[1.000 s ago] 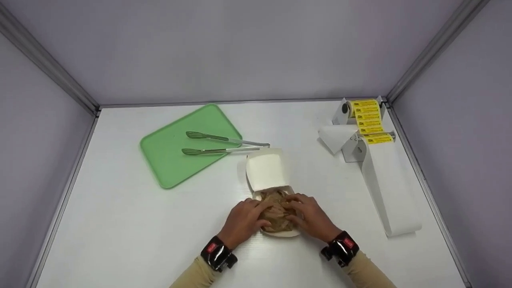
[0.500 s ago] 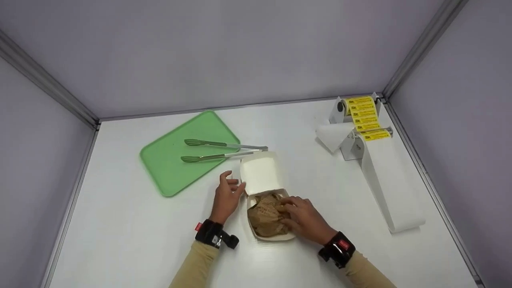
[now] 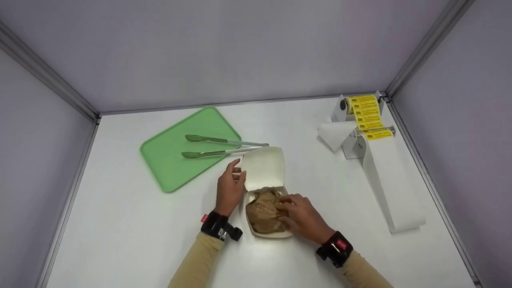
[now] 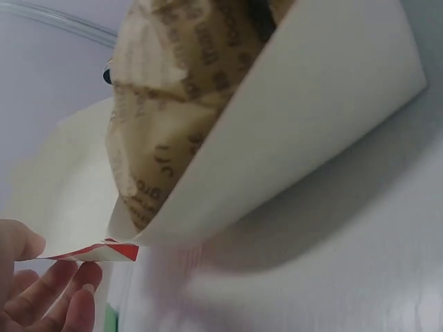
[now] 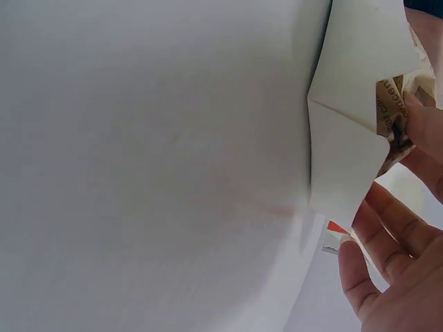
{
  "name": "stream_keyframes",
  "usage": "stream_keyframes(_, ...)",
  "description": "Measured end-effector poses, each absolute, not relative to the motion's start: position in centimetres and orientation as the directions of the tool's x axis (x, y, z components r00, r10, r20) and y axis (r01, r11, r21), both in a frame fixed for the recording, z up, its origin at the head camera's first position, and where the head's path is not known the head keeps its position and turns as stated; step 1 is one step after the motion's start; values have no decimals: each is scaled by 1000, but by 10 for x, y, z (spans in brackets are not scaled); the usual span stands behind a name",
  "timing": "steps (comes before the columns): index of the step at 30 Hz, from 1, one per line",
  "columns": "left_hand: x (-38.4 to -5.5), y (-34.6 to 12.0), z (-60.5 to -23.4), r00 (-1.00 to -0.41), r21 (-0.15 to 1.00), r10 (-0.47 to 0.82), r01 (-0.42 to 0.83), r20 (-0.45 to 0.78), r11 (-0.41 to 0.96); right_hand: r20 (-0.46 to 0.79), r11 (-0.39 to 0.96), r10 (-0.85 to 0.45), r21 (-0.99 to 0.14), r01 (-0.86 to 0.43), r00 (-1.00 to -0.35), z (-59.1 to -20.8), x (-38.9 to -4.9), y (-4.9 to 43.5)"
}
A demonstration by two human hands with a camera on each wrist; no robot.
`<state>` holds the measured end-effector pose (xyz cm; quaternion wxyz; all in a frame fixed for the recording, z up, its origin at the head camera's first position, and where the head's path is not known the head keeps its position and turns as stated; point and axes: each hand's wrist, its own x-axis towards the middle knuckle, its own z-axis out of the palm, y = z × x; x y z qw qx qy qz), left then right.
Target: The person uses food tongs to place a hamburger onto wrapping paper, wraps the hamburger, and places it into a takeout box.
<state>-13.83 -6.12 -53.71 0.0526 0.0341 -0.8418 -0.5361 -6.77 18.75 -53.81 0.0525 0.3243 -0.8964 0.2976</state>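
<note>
A white clamshell takeaway box (image 3: pixel 262 170) stands with its lid laid back, and a bundle wrapped in printed brown paper (image 3: pixel 262 216) fills its base. At the box's left side, my left hand (image 3: pixel 231 192) pinches the lid edge; the left wrist view has the thumb on one face of the lid (image 4: pixel 76 187) and fingers beneath it. My right hand (image 3: pixel 306 218) holds the bundle's right side with bent fingers and thumb. In the right wrist view, its fingers (image 5: pixel 398 232) reach over the box wall (image 5: pixel 346 152) to the wrapping.
Behind and left lies a green tray (image 3: pixel 164 168). Tongs (image 3: pixel 212 139) lie across it, their joined end right by the box lid. A label dispenser with a roll of yellow labels (image 3: pixel 366 112) stands at the back right, its white backing strip (image 3: pixel 388 184) trailing forward.
My left hand has left the bundle, moved left and up to the lid, and taken hold of its edge. My right hand stays at the bundle's right side.
</note>
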Motion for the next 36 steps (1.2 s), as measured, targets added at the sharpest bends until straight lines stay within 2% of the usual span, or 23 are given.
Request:
stream_keyframes(4, -135, -60, -530, -989, 878, -95, 55, 114, 476, 296, 611, -542, -504, -611, -786, -540, -68, 187)
stream_keyframes(7, -131, -59, -525, -978, 841, -58, 142, 201, 522, 311, 611, -535, -499, -614, -786, -542, -67, 186)
stream_keyframes(12, -125, -61, -523, -932, 738, 19, 299, 362, 606, 324, 605, -530, -503, -617, -784, -545, -68, 185)
stream_keyframes(16, -118, -64, -523, -901, 671, 80, 375, 427, 640, 310, 610, -526, -510, -606, -792, -546, -68, 184)
stream_keyframes(21, -107, -69, -522, -884, 623, 152, 425, 442, 657, 320, 619, -519, -499, -607, -792, -547, -67, 183)
stream_keyframes(28, -89, -73, -514, -906, 695, 212, 418, 367, 585, 369, 608, -512, -482, -631, -776, -547, -67, 184)
stream_keyframes(36, -71, -78, -514, -887, 615, 299, 461, 353, 640, 336, 590, -487, -554, -588, -806, -544, -63, 187)
